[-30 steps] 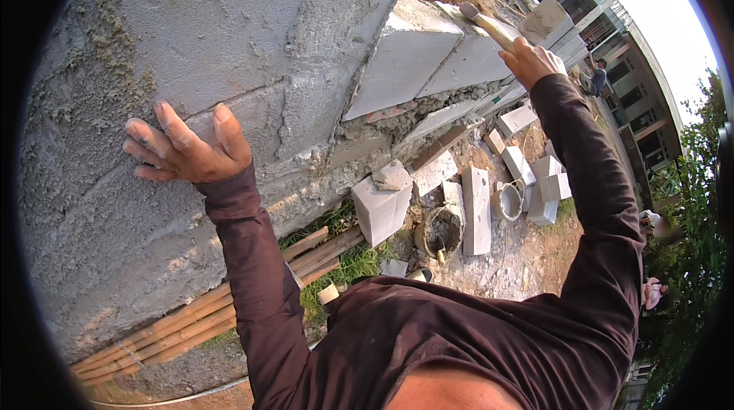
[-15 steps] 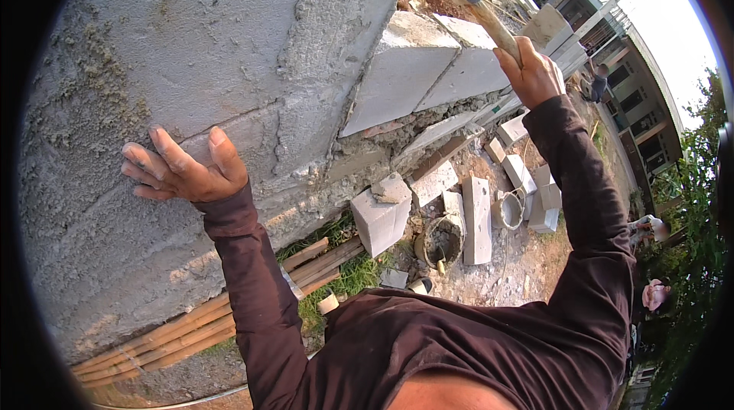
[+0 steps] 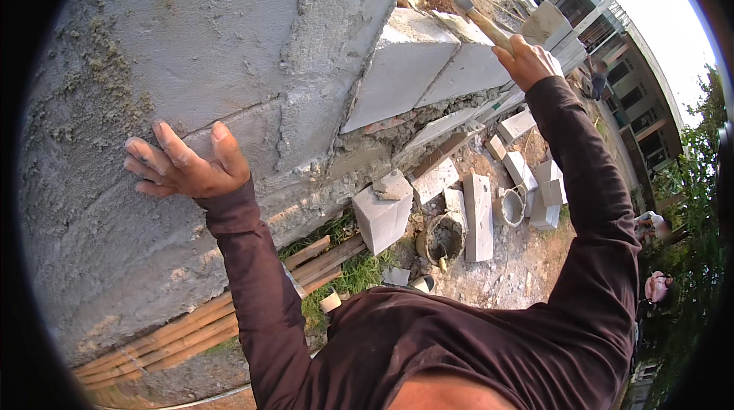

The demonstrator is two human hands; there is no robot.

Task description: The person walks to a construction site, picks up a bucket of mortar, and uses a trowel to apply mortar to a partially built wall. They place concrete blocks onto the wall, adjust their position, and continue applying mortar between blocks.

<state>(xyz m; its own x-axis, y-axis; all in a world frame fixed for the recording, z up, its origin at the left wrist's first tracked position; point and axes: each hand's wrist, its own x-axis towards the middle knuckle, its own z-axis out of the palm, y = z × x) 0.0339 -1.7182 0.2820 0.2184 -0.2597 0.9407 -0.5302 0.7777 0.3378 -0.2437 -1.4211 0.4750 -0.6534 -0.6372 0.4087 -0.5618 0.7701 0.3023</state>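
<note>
My right hand [image 3: 531,63] grips the wooden handle of a mallet [image 3: 490,28] with a small grey head. The mallet head hangs over the far edge of the row of pale blocks; whether it touches them I cannot tell. Below the handle are two large light grey blocks, the nearer block [image 3: 401,81] and the farther block [image 3: 463,72], set side by side on rough mortar. At left my left hand [image 3: 187,168] is open, fingers spread, against the rough grey wall [image 3: 222,35]. Its fingertips look dusty with mortar.
On the ground stand a bucket of mortar [image 3: 443,240], another bucket [image 3: 508,209], a long block [image 3: 479,219] and several loose blocks. Bamboo poles [image 3: 191,337] lie along the wall's foot. A person [image 3: 596,77] is farther off at right, near a building [image 3: 646,104].
The mallet has swung down and away, its head now lower over the blocks. My right hand has shifted slightly up in the picture; my left hand stays almost where it was.
</note>
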